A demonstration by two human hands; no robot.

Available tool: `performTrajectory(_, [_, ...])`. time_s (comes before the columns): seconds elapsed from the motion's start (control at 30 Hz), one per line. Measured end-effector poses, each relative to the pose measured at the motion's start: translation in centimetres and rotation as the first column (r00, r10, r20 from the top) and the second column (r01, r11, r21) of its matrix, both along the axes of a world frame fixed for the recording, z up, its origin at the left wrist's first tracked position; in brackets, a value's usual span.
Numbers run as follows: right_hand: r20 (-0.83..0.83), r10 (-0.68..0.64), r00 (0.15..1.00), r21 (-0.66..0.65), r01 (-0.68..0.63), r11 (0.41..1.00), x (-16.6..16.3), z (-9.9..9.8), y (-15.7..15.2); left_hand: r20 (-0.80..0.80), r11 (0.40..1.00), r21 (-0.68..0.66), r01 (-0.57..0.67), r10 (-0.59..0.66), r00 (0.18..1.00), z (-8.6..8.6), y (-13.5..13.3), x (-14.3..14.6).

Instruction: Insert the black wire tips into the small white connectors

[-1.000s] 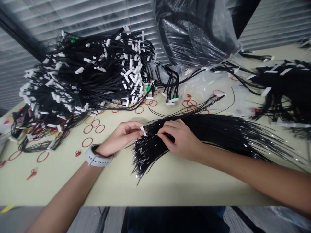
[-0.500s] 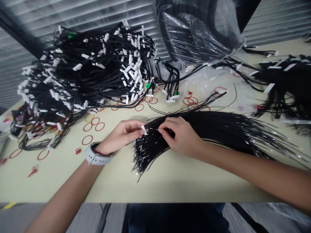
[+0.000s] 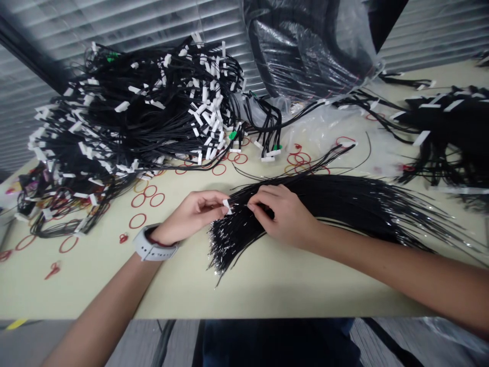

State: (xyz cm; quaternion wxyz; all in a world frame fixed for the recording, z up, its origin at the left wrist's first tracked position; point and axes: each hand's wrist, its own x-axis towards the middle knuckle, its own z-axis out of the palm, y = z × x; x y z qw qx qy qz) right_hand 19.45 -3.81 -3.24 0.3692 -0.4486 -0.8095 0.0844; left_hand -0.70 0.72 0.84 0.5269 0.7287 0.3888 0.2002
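Between the thumb and fingers of my left hand (image 3: pixel 196 211) is a small white connector (image 3: pixel 227 206), held above the left end of a thick bundle of black wires (image 3: pixel 332 196). My right hand (image 3: pixel 280 211) is just to its right, over the same bundle, thumb and index finger pinched on what looks like a thin wire with a bright tip pointing at the connector. Whether that tip is inside the connector I cannot tell. Silvery terminals show at both ends of the bundle.
A large heap of black cables with white connectors (image 3: pixel 153 122) lies at the back left. More connectored cables (image 3: pixel 451 122) are at the far right. Red rubber bands (image 3: pixel 137 220) are scattered on the table (image 3: pixel 286 290). A clear plastic bag (image 3: pixel 313 56) stands at the back.
Both hands stay almost in place. The pinched wire tip shows slightly differently between my fingers and the connector; little else differs.
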Motion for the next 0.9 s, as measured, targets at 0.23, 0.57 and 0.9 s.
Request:
performTrajectory(0.23, [-0.028, -0.003, 1.000, 0.003, 0.003, 1.000, -0.09, 0.02, -0.09, 0.008, 1.000, -0.027, -0.003, 0.003, 1.000, -0.10, 0.10, 0.05])
performTrajectory(0.57, [-0.039, -0.022, 0.999, -0.006, 0.021, 1.000, -0.17, 0.37, -0.30, 0.009, 0.999, -0.034, -0.001, 0.001, 1.000, -0.23, 0.22, -0.03])
performTrajectory(0.9, [-0.002, -0.021, 1.000, -0.012, 0.021, 1.000, -0.08, 0.34, -0.31, -0.033, 1.000, -0.005, 0.000, -0.001, 0.999, -0.06, 0.12, -0.04])
